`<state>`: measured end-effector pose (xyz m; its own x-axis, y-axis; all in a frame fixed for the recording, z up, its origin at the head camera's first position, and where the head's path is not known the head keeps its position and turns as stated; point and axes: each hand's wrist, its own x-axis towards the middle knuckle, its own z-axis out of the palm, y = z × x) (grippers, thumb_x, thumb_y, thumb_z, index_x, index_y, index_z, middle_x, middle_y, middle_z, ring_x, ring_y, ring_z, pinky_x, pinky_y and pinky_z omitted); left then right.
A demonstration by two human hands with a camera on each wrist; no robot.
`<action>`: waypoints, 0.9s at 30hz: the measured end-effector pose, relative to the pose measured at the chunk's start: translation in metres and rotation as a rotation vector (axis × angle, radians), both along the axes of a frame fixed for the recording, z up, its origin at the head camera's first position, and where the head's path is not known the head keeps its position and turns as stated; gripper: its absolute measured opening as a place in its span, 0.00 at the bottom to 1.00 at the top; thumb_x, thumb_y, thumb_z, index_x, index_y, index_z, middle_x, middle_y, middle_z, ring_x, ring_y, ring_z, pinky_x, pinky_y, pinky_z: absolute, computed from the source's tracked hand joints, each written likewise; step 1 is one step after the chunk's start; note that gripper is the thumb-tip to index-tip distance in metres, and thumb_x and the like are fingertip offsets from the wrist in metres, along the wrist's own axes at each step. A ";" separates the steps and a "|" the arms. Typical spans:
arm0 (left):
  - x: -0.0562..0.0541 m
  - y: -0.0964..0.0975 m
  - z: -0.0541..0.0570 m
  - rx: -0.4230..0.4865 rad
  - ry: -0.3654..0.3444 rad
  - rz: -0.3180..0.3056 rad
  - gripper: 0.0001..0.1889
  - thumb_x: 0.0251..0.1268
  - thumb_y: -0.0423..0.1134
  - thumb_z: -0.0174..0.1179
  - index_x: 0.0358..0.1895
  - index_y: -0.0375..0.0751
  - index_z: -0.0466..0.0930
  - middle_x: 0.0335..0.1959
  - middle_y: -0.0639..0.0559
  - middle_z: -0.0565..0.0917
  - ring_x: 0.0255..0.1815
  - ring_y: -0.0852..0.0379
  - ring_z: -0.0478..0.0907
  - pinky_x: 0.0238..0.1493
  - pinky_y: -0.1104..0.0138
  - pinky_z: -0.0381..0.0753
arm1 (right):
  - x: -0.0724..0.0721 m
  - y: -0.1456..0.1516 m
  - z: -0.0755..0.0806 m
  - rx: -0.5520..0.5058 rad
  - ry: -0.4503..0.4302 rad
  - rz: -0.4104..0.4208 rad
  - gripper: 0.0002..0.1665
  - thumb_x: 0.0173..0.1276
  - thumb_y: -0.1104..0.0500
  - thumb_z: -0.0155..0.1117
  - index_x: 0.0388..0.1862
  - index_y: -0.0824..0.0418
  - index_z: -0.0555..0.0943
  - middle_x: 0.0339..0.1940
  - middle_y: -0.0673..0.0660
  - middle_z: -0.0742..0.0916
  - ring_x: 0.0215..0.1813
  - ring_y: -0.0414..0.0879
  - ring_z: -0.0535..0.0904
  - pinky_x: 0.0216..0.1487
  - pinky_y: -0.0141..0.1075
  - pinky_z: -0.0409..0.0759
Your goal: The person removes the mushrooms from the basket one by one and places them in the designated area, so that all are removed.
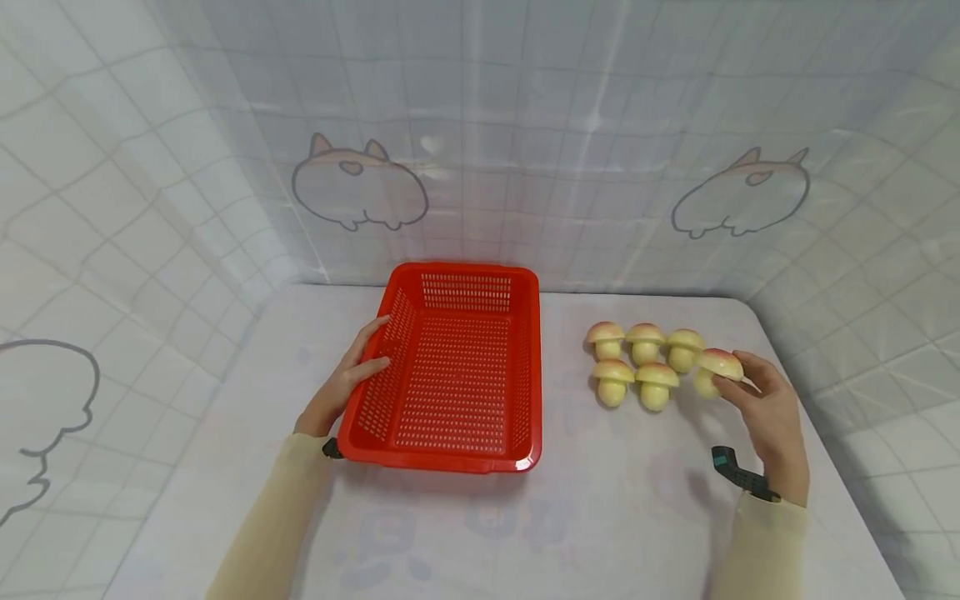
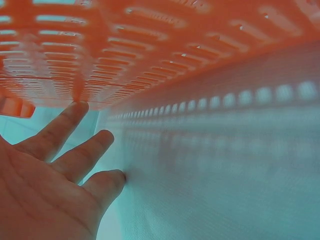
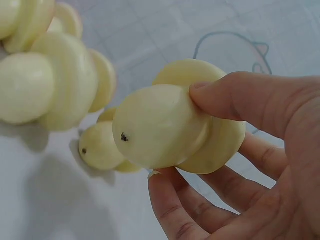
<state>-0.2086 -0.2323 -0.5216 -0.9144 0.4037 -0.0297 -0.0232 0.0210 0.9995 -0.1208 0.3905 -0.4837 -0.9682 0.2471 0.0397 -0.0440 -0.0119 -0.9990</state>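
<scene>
My right hand point(image 1: 772, 408) pinches a toy mushroom point(image 1: 722, 364) with a red-tinged cap and pale yellow stem. In the right wrist view, the thumb lies on this mushroom point(image 3: 160, 125) near cap and stem, with the fingers behind and below. Several matching mushrooms lie in two rows just left of it, among them a front one point(image 1: 612, 392) and a back one point(image 1: 646, 337). A red plastic basket point(image 1: 438, 460) with slotted walls has nothing inside. My left hand point(image 1: 347, 379) holds its left rim, two digits over the edge; other fingers point(image 2: 82, 157) extend outside, below the wall.
A white cloth-covered table point(image 1: 600, 517) carries everything. Pale grid-patterned curtains point(image 1: 510, 167) with animal drawings rise behind it and on both sides. A dark band point(image 1: 742, 477) circles the right wrist.
</scene>
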 end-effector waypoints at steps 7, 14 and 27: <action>0.001 0.002 0.001 -0.011 -0.011 0.007 0.37 0.79 0.40 0.49 0.83 0.66 0.44 0.74 0.37 0.58 0.59 0.35 0.73 0.48 0.53 0.88 | -0.001 0.013 -0.010 0.061 -0.055 0.014 0.28 0.67 0.69 0.71 0.64 0.55 0.78 0.51 0.39 0.83 0.45 0.28 0.83 0.43 0.20 0.81; 0.001 0.000 0.002 -0.012 -0.007 0.006 0.36 0.80 0.40 0.48 0.83 0.67 0.44 0.74 0.36 0.58 0.59 0.35 0.73 0.48 0.54 0.88 | -0.001 0.019 -0.025 0.129 -0.141 0.048 0.28 0.68 0.65 0.72 0.65 0.52 0.76 0.51 0.36 0.81 0.45 0.28 0.80 0.42 0.22 0.82; 0.000 -0.001 0.000 0.005 0.005 -0.015 0.36 0.81 0.41 0.48 0.84 0.64 0.43 0.75 0.34 0.57 0.60 0.31 0.73 0.48 0.52 0.88 | -0.007 0.015 -0.032 0.392 -0.267 0.106 0.42 0.74 0.52 0.68 0.79 0.65 0.62 0.70 0.63 0.71 0.50 0.22 0.75 0.47 0.23 0.81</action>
<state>-0.2084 -0.2331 -0.5213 -0.9084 0.4174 -0.0235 -0.0183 0.0164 0.9997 -0.1273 0.4052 -0.5154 -0.9762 0.1627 -0.1437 0.1960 0.3767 -0.9054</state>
